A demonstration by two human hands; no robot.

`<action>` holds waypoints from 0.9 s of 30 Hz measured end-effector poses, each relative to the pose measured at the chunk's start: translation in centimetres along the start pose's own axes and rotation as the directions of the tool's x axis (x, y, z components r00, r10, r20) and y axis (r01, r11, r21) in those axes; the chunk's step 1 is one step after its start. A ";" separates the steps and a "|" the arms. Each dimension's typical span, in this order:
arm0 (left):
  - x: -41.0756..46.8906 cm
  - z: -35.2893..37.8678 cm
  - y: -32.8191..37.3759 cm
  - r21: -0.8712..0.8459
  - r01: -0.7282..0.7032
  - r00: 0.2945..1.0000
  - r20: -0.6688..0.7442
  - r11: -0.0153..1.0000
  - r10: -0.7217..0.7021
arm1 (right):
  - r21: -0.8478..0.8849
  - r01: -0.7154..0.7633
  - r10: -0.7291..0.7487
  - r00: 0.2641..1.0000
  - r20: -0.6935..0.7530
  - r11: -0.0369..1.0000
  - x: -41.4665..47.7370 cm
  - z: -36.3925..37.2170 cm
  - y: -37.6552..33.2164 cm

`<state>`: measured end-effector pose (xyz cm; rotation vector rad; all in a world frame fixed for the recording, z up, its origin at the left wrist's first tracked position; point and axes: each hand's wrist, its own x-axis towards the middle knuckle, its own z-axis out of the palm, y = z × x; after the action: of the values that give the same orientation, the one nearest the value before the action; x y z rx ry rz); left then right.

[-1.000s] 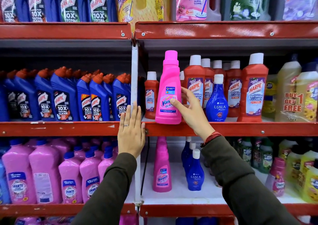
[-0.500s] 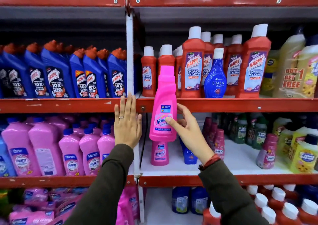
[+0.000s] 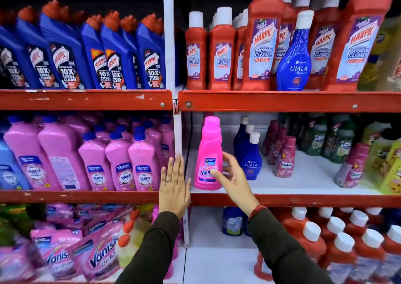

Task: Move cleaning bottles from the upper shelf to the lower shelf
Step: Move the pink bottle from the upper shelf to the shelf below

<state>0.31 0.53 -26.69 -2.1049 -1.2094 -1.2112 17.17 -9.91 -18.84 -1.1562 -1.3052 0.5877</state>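
Note:
A pink Vanish bottle [image 3: 207,153] stands upright at the left front of the white lower shelf [image 3: 303,175]. My right hand [image 3: 233,175] grips its lower right side, thumb on the label and fingers behind it. My left hand [image 3: 174,186] lies flat and open against the white upright post [image 3: 178,131], just left of the bottle, holding nothing. On the upper shelf [image 3: 282,101] a blue Ujala bottle [image 3: 293,60] stands among red Harpic bathroom cleaner bottles [image 3: 260,44].
Blue Ujala bottles [image 3: 249,155] stand right of the pink bottle, then pink Comfort bottles [image 3: 284,157] and green bottles further right. Left bay holds blue Harpic bottles [image 3: 112,55] above and pink Shakti bottles [image 3: 117,162] below. Red bottles and Vanish pouches [image 3: 86,255] fill the bottom shelf.
My right hand has carried the pink Vanish bottle down from in front of the upper shelf edge onto the lower shelf. My left hand slid down the post. The view tilted downward.

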 end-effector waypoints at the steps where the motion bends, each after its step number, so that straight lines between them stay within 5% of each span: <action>1: -0.4 0.3 0.1 -0.003 0.008 1.000 0.018 1.000 -0.008 | -0.001 -0.012 0.012 1.000 -0.002 1.000 0.1 0.1 0.5; 27: -2.1 3.0 0.0 -0.006 0.051 0.997 0.064 0.999 -0.051 | 0.000 -0.117 0.117 0.993 0.019 0.993 1.8 0.0 5.5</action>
<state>1.24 1.65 -30.08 -2.1455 -1.2955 -1.1810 18.98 -6.28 -22.95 -1.2349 -1.2596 0.6860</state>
